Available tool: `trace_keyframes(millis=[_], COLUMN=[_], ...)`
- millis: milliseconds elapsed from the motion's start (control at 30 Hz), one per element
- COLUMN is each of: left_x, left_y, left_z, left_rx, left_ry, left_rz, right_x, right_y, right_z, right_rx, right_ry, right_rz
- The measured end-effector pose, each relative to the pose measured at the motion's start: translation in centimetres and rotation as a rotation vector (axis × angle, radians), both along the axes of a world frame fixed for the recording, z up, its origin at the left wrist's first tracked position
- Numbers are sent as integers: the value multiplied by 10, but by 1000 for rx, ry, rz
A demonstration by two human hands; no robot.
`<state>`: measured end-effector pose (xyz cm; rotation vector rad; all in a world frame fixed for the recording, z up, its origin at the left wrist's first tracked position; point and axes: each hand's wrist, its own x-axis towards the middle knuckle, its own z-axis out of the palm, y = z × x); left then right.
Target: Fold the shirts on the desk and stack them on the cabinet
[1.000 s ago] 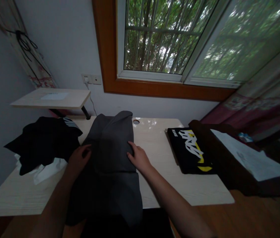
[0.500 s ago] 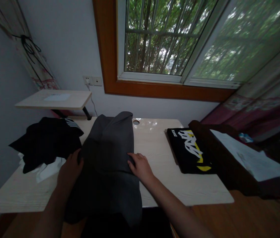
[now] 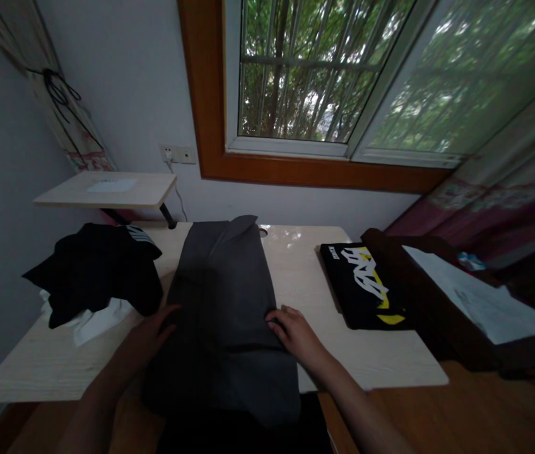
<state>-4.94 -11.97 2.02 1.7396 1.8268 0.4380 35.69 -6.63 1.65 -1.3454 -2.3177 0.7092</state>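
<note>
A dark grey garment (image 3: 234,284) lies lengthwise over the desk, and its near end hangs past the front edge. Its exact kind is not clear. My left hand (image 3: 156,331) is at the garment's left side, fingers and thumb gripping the edge. On the opposite side, my right hand (image 3: 296,331) pinches the right edge between thumb and fingers. The far end lies fairly flat, with a corner folded up at the top right. Creases run across the cloth between my hands.
A crumpled black garment (image 3: 101,271) lies on white cloth (image 3: 101,320) at the left of the desk (image 3: 366,366). A folded black shirt with white and yellow print (image 3: 362,284) rests at the right. A raised shelf (image 3: 149,189) stands at the back left, and a brown surface with papers (image 3: 476,296) adjoins the right.
Both hands have shifted right and toward me along the garment's edges. The garment's near part has moved right with them and looks straighter and flatter.
</note>
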Motion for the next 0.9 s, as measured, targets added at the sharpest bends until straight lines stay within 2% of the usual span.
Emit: trace_keyframes(millis=[133,200,333,467,600,767,900], left_x=[7,10,12,16,23,21,12], left_y=[-21,-24,-9,22,43,34,10], left_z=[11,17,21,19,18,13,11], left_rx=[-196,-247,-89,-7,2,-24,-75], left_ry=[-183,-226,-180,-94,-58,-60,-148], left_rz=[-199,-228,-119,29,89,57,-76], right_x=[31,43,53,41,23,23,41], right_y=[-24,-33,-31,-5,19,19,-2], right_z=[16,25,34,30,23,17,22], right_rx=[-133,-223,-316,-226,-181,-244,-385], right_ry=[46,71,62,61,86,55,67], right_rz=[120,157,78,-57,-105,-58,40])
